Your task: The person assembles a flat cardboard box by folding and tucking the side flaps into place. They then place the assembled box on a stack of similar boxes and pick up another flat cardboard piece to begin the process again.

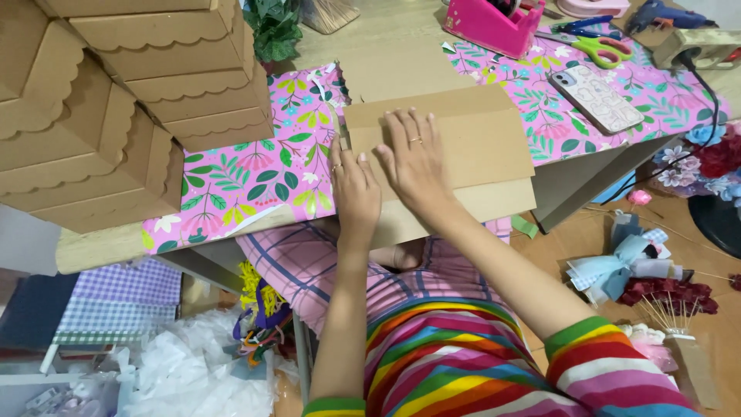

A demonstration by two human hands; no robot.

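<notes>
Cardboard (463,147), a flat folded sheet, lies on the pink flowered paper (255,177) at the table's near edge. Both hands press flat on it, fingers spread, grasping nothing: left hand (355,189) beside right hand (417,162). Stacked boxes (116,108) stand left.

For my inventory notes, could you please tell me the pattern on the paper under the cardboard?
Pink wrapping paper with green leaves and small flowers; head view.
</notes>
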